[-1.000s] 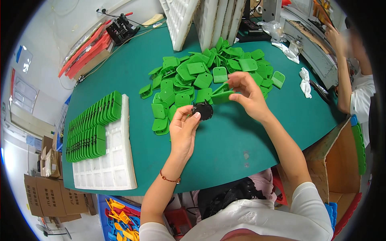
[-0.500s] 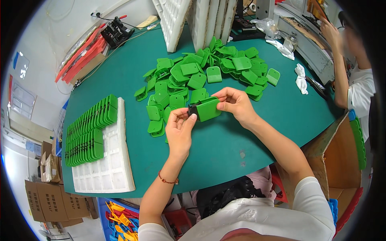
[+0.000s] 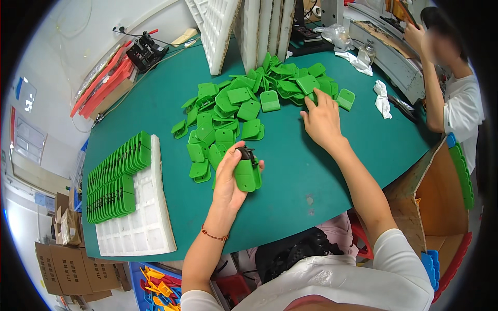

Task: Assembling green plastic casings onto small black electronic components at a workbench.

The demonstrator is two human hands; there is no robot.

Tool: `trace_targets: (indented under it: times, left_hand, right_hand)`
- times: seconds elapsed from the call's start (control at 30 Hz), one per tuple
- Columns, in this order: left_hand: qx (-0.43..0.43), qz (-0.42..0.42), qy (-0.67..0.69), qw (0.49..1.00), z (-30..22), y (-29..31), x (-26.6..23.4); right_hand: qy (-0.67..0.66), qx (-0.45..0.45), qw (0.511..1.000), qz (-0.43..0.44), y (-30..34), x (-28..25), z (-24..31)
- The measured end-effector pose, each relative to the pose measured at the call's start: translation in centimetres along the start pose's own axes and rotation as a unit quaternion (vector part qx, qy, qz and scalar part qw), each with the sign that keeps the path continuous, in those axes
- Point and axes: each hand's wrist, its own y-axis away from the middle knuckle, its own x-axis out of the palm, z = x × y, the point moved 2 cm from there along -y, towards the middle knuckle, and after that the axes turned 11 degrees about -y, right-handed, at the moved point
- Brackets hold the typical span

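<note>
My left hand point(image 3: 227, 173) is closed around a green plastic clip point(image 3: 246, 177) with a black part point(image 3: 246, 153) at its upper end, holding it above the table. My right hand point(image 3: 324, 120) reaches forward with its fingers stretched out. Its fingertips are at the right side of a loose pile of green clip pieces point(image 3: 238, 96); whether they touch one I cannot tell. At the left, a white foam tray point(image 3: 161, 207) carries two rows of upright green clips point(image 3: 116, 163) with black parts along them.
White foam trays point(image 3: 259, 36) stand upright behind the pile. A black device point(image 3: 145, 52) and red folders point(image 3: 106, 85) lie at the back left. White crumpled tissue point(image 3: 382, 98) rests at the right, near another person point(image 3: 456, 88). A cardboard box point(image 3: 441, 207) stands at the lower right.
My right hand has let go of the green clip and moved up and right to the pile. My left hand keeps the clip, now turned and slightly lower.
</note>
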Motion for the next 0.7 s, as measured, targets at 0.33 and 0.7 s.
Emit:
trace_targets:
  times: [0.33,0.7]
  left_hand:
    - [-0.019,-0.022,-0.183,0.983,0.6,0.4,0.5]
    - [0.029,0.006,-0.31,0.95,1.1,0.3,1.5]
  right_hand:
    - [-0.503,0.127,0.855,0.005,-1.1,-2.8,4.0]
    - [-0.735,0.271,0.607,0.135,1.1,-0.9,5.7]
